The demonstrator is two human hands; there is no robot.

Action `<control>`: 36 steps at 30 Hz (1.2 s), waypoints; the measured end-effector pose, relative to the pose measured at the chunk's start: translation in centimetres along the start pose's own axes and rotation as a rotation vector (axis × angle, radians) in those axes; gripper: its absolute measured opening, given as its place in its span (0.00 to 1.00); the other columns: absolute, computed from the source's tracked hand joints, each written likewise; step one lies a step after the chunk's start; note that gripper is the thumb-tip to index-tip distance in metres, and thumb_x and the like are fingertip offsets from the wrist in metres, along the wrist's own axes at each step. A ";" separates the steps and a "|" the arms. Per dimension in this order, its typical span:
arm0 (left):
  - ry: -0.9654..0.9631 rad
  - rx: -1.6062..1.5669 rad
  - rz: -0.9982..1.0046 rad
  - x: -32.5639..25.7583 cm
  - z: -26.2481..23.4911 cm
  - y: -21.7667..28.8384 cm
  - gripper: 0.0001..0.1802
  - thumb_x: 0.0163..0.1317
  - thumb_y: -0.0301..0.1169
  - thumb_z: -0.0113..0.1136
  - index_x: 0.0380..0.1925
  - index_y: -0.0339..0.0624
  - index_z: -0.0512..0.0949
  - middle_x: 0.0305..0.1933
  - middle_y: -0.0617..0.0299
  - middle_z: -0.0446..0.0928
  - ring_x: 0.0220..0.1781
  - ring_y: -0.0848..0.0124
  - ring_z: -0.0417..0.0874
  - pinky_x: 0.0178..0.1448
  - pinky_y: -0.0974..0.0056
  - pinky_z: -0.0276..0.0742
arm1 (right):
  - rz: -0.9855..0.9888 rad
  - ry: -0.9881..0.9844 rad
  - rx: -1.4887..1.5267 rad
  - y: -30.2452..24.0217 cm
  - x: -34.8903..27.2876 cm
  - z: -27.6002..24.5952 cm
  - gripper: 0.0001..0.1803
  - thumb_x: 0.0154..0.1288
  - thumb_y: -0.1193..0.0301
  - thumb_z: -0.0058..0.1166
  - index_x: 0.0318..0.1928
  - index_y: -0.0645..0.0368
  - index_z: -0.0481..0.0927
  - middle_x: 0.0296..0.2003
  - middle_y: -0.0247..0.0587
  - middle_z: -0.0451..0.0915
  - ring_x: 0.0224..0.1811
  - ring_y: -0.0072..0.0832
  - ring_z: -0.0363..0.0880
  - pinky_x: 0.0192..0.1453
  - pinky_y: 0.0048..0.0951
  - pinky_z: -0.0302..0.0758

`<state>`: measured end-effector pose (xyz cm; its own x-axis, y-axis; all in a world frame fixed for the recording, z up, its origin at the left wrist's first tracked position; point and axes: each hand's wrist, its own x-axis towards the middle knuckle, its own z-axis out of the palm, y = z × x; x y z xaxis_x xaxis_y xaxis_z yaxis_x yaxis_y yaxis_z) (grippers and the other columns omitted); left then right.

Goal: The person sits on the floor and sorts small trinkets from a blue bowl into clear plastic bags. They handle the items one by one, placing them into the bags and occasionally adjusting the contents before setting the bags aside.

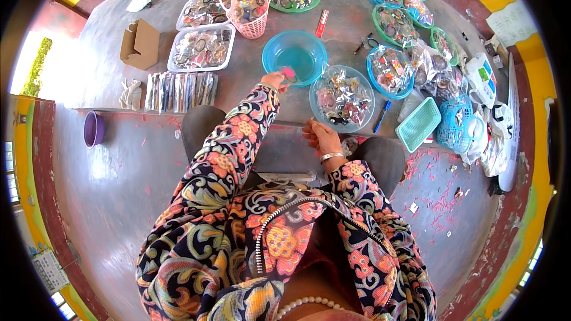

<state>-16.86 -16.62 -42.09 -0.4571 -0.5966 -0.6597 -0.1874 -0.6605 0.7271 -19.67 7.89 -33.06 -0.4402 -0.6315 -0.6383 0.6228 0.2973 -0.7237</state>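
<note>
My left hand (275, 81) reaches to the near left rim of an empty-looking blue plastic basin (294, 41). Its fingers pinch a small clear packet with something bright pink (288, 74) inside; the details are too small to tell. Just right of the basin stands a pale clear-blue bowl (314, 102) filled with small shiny packets (344, 96). My right hand (324, 138), with a silver bracelet at the wrist, hovers by that bowl's near left edge at the table's front. The fingers there are loosely bent and slightly apart, with nothing visible in them.
Left on the table are a row of flat packets (181, 91), white trays (201, 47), a pink basket (248, 15) and a cardboard box (140, 44). At right lie a blue pen (382, 116), a green basket (419, 125) and several packet-filled bowls. A purple bucket (93, 129) stands lower left.
</note>
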 end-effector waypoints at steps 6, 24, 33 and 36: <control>-0.047 1.388 0.923 1.3 -4.0 -3.1 0.20 0.51 0.28 0.50 0.46 0.39 0.68 0.50 0.51 0.67 0.45 0.58 0.74 0.45 0.61 0.72 | 0.059 -0.059 -0.041 -0.4 -1.0 1.4 0.17 0.59 0.62 0.45 0.44 0.61 0.72 0.34 0.39 0.77 0.31 0.23 0.75 0.29 0.18 0.67; -0.093 1.881 0.345 -2.7 -8.1 -10.6 0.25 0.41 0.39 0.57 0.43 0.44 0.72 0.44 0.48 0.71 0.46 0.54 0.73 0.48 0.59 0.70 | -0.404 0.034 -1.064 -2.3 3.8 -4.7 0.15 0.47 0.65 0.48 0.35 0.59 0.78 0.30 0.50 0.78 0.34 0.36 0.78 0.37 0.32 0.73; -0.244 1.150 0.976 -19.0 -2.6 -4.2 0.15 0.46 0.31 0.57 0.36 0.40 0.73 0.40 0.52 0.72 0.43 0.57 0.73 0.46 0.61 0.69 | -0.225 0.650 -1.693 -3.7 7.5 -12.9 0.12 0.56 0.68 0.41 0.37 0.55 0.76 0.42 0.40 0.73 0.48 0.36 0.69 0.45 0.37 0.70; -0.370 1.145 1.049 -22.5 -3.6 -6.4 0.12 0.45 0.31 0.57 0.32 0.42 0.75 0.37 0.56 0.73 0.38 0.60 0.75 0.43 0.62 0.71 | -0.267 0.619 -1.761 -2.5 7.4 -11.2 0.12 0.58 0.69 0.39 0.39 0.54 0.76 0.42 0.39 0.73 0.49 0.33 0.69 0.46 0.35 0.70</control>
<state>-2.26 -0.59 -32.53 -0.9423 -0.2951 0.1584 -0.1153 0.7298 0.6739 -31.70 10.47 -38.90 -0.7903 -0.5856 -0.1804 -0.6011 0.7980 0.0433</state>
